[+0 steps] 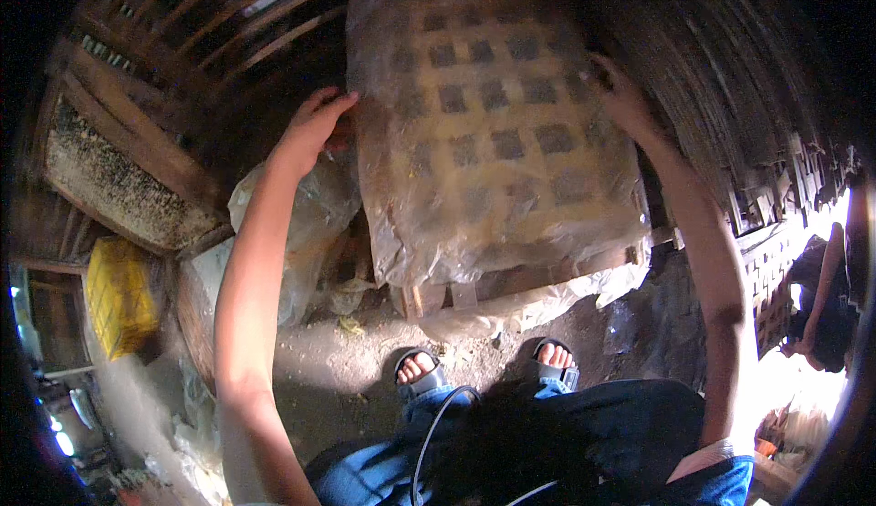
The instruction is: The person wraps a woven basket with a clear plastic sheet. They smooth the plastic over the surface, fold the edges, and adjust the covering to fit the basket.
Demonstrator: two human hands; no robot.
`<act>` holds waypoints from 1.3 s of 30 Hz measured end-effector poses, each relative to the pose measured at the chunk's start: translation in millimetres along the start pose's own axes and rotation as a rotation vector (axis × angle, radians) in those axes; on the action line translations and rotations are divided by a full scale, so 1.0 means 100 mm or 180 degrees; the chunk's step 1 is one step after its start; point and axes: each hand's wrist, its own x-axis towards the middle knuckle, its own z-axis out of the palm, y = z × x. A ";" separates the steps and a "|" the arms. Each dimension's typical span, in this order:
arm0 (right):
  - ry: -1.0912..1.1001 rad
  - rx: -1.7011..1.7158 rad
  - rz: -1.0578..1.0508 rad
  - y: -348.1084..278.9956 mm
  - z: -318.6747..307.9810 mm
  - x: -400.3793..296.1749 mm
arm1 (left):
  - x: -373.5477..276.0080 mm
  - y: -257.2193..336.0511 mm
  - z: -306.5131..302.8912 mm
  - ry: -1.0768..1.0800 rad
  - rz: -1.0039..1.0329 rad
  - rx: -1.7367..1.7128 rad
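A large rectangular lattice panel or tray (506, 143), wrapped in cloudy plastic film, lies before me on a wooden support (493, 287). At its left edge is my left hand (318, 123), the fingertips reaching the plastic; whether they grip it cannot be told. My right hand (616, 95) is at the panel's right edge, its fingers partly dark and blurred. Crumpled clear plastic (575, 301) hangs along the near edge. Beneath my left forearm bulges a clear plastic bag (301, 232).
A yellow plastic container (120, 297) and a speckled wood-framed board (123, 170) are at left. Slatted walls rise around the panel. A woven bamboo wall (766, 280) is at right, where another person (818, 301) is seen. A cable (431, 431) hangs before me.
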 end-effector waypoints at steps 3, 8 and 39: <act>0.0122 0.0013 -0.0217 0.04 0.05 0.01 | 0.05 -0.12 -0.10 -0.0446 0.0151 -0.0149; 0.0173 -0.0045 -0.0216 -0.08 0.04 -0.13 | -0.11 -0.11 -0.05 -0.0755 0.0281 -0.0110; 0.2869 -0.1068 -0.2142 -1.74 -2.47 -0.24 | 0.24 -0.45 0.24 0.0483 0.0336 -0.1287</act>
